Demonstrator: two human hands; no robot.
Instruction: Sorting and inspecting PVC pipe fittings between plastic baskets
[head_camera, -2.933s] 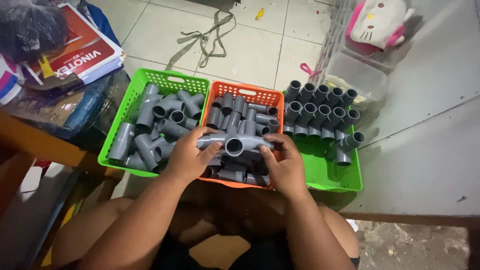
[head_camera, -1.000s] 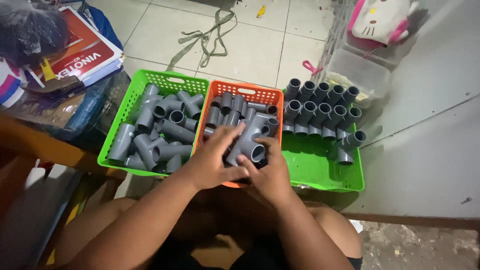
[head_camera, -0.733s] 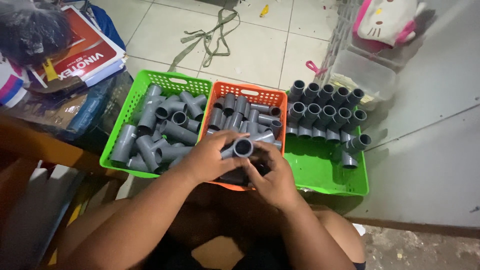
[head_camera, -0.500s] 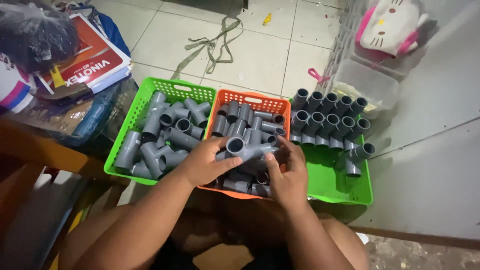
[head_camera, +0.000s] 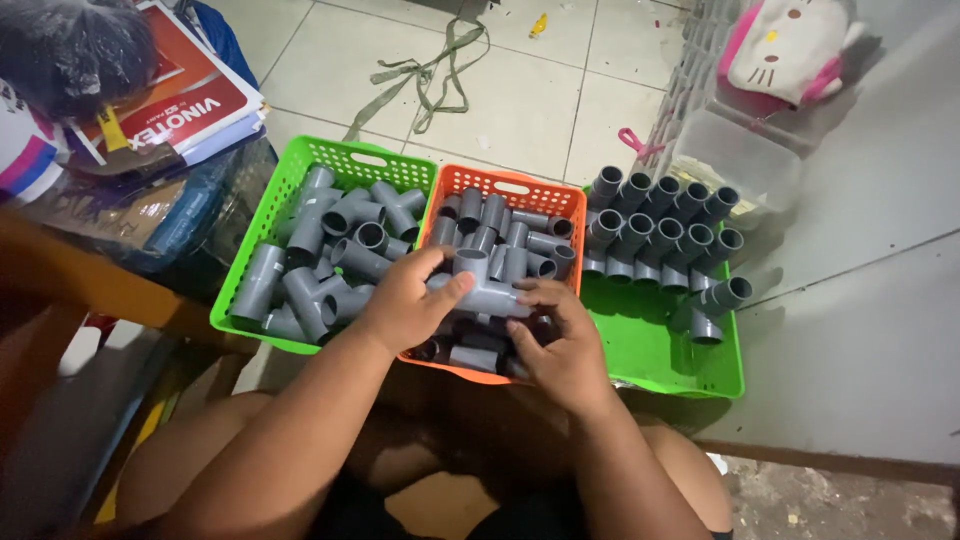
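Both my hands grip one grey pipe tee fitting (head_camera: 487, 290) above the orange basket (head_camera: 512, 190). My left hand (head_camera: 405, 305) clasps its left end and my right hand (head_camera: 558, 345) holds its right end. The fitting's branch points away from me. The orange basket holds several short grey pipe pieces and fittings. To its left a green basket (head_camera: 290, 175) is piled with loose grey tees and pipe lengths. On the right a green tray (head_camera: 650, 350) carries rows of joined grey fittings (head_camera: 660, 225) standing upright at its far end.
A stack of red and white books (head_camera: 175, 100) and a dark bag lie at the upper left. A clear plastic box (head_camera: 735, 165) and a pink and white soft bag (head_camera: 785, 50) stand at the upper right. A strap (head_camera: 420, 70) lies on the tiled floor. My knees are below.
The fitting has been turned in my hands: its open mouth faced me earlier, now its branch points away. My hands have stayed over the orange basket.
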